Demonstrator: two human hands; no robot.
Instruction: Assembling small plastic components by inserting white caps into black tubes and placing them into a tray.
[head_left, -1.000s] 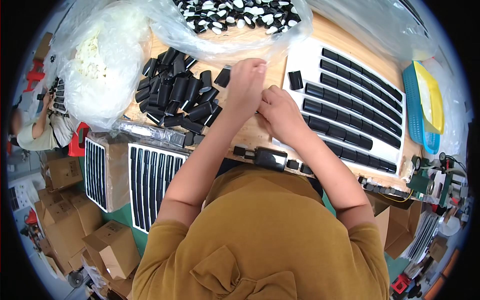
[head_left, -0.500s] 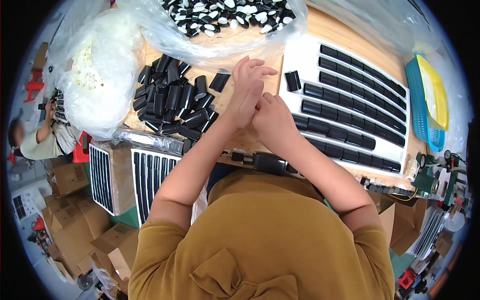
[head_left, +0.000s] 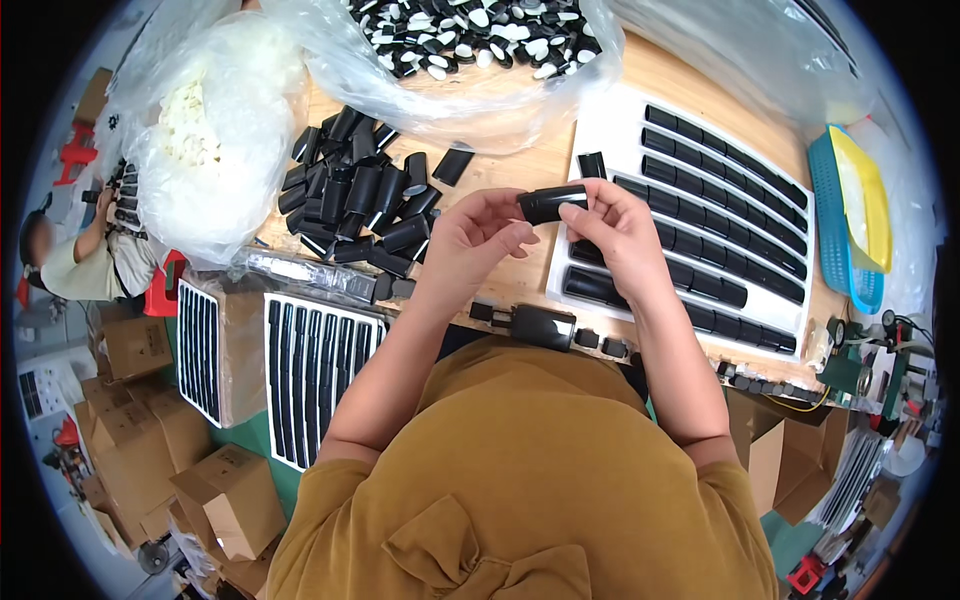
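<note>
A short, glossy black plastic tube-like piece (head_left: 551, 205) is held up lengthwise between my two hands, above the table and the left edge of a white sheet. My right hand (head_left: 628, 238) pinches its right end, thumb on the near face. At its left end, the bent fingers of my left hand (head_left: 462, 248) touch it, with the thumb lower down. Rows of similar black pieces lie on the white sheet (head_left: 592, 125). One separate piece (head_left: 591, 165) sits near the sheet's left edge, partly hidden by my right hand.
Left of my hands is a heap of black pieces (head_left: 350, 195), with a loose one (head_left: 453, 165) beside it. A clear bag (head_left: 440, 115) of small black and white parts lies at the back. A blue basket (head_left: 832, 215) stands right. Filled sheets (head_left: 315, 375) stand lower left; a person (head_left: 85, 262) is beyond.
My hands have come apart from their overlapped pose, the right one moving rightward. The black piece between them, hidden before, now shows. The whole view has shifted slightly.
</note>
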